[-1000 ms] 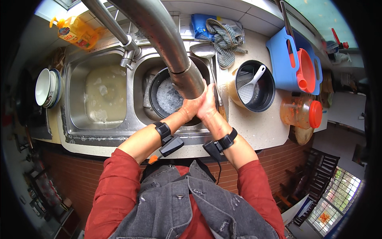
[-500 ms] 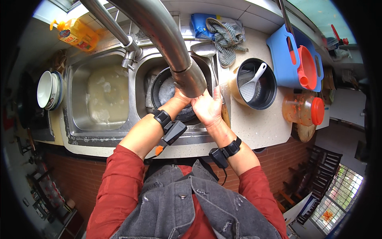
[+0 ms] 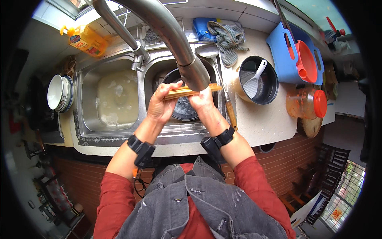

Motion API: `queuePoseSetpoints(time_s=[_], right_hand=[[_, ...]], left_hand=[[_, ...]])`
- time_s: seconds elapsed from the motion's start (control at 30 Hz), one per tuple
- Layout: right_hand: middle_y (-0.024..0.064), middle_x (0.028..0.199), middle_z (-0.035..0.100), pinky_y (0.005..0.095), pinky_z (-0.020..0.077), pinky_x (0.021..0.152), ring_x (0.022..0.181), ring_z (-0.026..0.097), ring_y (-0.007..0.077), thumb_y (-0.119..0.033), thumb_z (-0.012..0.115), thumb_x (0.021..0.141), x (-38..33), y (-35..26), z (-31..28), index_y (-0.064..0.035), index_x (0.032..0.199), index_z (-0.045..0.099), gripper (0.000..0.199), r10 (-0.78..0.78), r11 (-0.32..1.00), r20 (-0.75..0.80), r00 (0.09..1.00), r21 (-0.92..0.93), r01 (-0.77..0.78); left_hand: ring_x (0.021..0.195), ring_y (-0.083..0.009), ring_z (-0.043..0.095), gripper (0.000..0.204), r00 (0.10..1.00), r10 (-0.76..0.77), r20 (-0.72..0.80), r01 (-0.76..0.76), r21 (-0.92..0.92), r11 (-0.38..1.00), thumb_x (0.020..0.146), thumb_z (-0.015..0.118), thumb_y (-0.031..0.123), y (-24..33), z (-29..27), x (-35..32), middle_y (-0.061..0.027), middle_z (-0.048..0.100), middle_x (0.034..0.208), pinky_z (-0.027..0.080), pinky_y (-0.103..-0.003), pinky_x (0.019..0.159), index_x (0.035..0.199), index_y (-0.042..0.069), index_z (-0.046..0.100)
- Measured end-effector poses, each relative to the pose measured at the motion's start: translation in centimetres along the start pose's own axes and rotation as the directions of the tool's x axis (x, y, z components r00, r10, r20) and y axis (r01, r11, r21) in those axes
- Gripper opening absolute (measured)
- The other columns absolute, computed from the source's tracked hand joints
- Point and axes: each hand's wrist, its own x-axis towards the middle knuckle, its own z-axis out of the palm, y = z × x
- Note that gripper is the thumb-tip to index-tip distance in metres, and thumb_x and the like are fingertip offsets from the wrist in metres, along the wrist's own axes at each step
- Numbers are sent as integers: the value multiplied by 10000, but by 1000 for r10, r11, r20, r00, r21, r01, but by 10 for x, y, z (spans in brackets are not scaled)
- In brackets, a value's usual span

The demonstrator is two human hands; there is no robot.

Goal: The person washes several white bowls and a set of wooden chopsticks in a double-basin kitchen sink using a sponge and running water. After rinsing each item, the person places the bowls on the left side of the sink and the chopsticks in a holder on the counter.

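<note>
A bundle of wooden chopsticks (image 3: 183,93) lies crosswise between my hands, under the mouth of the steel faucet (image 3: 194,73). My left hand (image 3: 160,104) is closed round its left end, thumb on top. Nearer the other end, my right hand (image 3: 202,100) is closed on the same bundle; the faucet covers part of its fingers. Below both hands, a dark pan (image 3: 185,111) with whitish suds sits in the right sink basin (image 3: 153,69). Whether water is running cannot be made out.
Cloudy water fills part of the left basin (image 3: 85,95). A ladle (image 3: 230,113) lies along the right basin's edge. Further right stand a black pot (image 3: 271,89) holding a white rice paddle (image 3: 252,85), a blue basket (image 3: 280,59) and a red-lidded jar (image 3: 300,102). Stacked bowls (image 3: 55,93) stand left.
Before, my hands were together low over the pan, with no chopsticks visible. Now they are apart, gripping the chopstick bundle under the faucet, and my left hand has moved left.
</note>
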Motion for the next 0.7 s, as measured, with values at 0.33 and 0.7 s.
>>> queuePoseSetpoints(time_s=[0.33,0.7], right_hand=[[-16,603,375,301,400,553,507,378,117,-257,528,904,-29,28,23,-109,769,474,207,-68,986,12,998,-152,69],[-64,529,334,245,349,426,450,382,87,-338,638,867,4,-30,-4,-185,705,440,299,-43,994,-86,995,94,51]], left_hand=[[510,-109,496,269,710,-615,-343,538,827,160,703,683,105,39,2,-12,-22,547,636,373,-236,416,947,41,588],[831,-344,628,284,908,-264,-324,202,893,-403,688,604,95,8,20,-27,-200,646,858,481,-403,763,960,18,583]])
